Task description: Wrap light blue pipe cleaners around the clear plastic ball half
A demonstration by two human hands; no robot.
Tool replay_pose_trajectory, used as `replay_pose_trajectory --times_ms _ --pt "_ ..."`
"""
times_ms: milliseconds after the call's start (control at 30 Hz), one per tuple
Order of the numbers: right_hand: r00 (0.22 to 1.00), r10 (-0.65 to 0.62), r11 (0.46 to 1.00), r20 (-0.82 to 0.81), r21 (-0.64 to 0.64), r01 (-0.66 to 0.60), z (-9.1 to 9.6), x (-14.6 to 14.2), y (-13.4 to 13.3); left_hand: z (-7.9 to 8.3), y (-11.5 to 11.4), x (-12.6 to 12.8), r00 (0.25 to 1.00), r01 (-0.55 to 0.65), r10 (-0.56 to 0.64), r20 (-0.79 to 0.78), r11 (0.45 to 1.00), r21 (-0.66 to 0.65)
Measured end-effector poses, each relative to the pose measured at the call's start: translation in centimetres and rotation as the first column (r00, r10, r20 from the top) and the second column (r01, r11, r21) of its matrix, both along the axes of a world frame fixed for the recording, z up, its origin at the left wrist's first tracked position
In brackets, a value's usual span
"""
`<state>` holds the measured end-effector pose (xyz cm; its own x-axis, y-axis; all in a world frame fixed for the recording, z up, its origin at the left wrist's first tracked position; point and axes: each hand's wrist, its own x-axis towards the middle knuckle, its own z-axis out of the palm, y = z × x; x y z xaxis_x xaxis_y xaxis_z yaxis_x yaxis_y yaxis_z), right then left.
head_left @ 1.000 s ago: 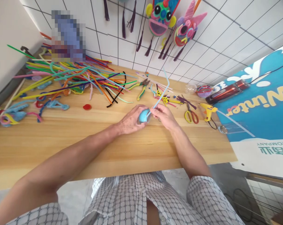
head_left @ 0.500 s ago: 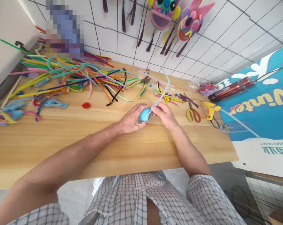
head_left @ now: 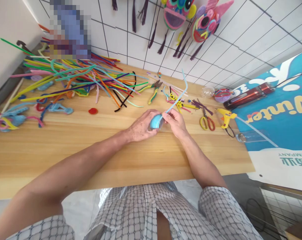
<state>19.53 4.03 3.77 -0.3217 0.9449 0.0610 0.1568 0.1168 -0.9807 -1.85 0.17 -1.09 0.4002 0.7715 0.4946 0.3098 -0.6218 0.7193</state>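
A clear plastic ball, partly wrapped in rows of light-blue pipe cleaner, sits in my left hand, whose fingers curl round its far and left sides. My right hand pinches the light-blue pipe cleaner at the ball's right edge. Its loose end rises up and to the right, bent near the tip. Both hands are close together over the wooden table. The palm side of my left hand and part of the ball are hidden.
Many coloured pipe cleaners are heaped at the back left. Pliers, scissors, a yellow glue gun and a clear ball half lie beyond and right of my hands. A red disc lies to the left. Decorated masks hang on the tiled wall.
The loose end of the pipe cleaner has swung to the right and bends differently. The ball has turned slightly in my left hand, showing more of its clear side.
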Motion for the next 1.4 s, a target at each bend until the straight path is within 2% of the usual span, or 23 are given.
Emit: replay_pose_trajectory --times_ms 267,600,1067,1167,1233,1267,1333,1400 --pt "1.0 0.003 1.0 0.003 0.004 -0.003 -0.4 0.1 0.0 -0.1 0.0 0.0 1.0 0.001 -0.001 0.0 1.0 0.008" --pt "1.0 -0.017 0.999 0.022 0.031 0.016 -0.9 0.0 -0.6 0.9 -0.5 -0.5 0.998 0.047 -0.045 0.051 0.998 -0.047" --pt "0.999 -0.023 0.998 0.033 0.051 0.021 -0.6 -0.6 -1.3 0.7 -0.2 -0.2 0.996 0.017 -0.006 0.085 0.991 -0.132" --pt "0.996 -0.053 0.993 0.072 0.108 0.045 -0.6 -0.4 -1.7 0.8 -0.3 -0.2 0.996 -0.003 0.018 0.089 0.986 -0.168" --pt "0.983 -0.13 0.964 0.129 0.248 0.095 -0.5 0.0 -2.0 0.9 -0.4 -0.1 0.995 -0.013 0.031 0.094 0.984 -0.18" --pt "0.971 -0.183 0.929 0.155 0.351 0.119 -0.3 0.2 -2.1 0.9 -0.4 -0.1 0.995 -0.016 0.034 0.095 0.983 -0.182" --pt "0.941 -0.279 0.813 0.192 0.569 0.125 -0.1 0.8 -2.1 1.1 -0.5 -0.1 0.995 -0.016 0.033 0.093 0.984 -0.178" --pt "0.915 -0.323 0.69 0.24 0.722 0.054 0.1 1.3 -1.8 1.3 -0.5 -0.1 0.996 -0.007 0.022 0.089 0.986 -0.168"
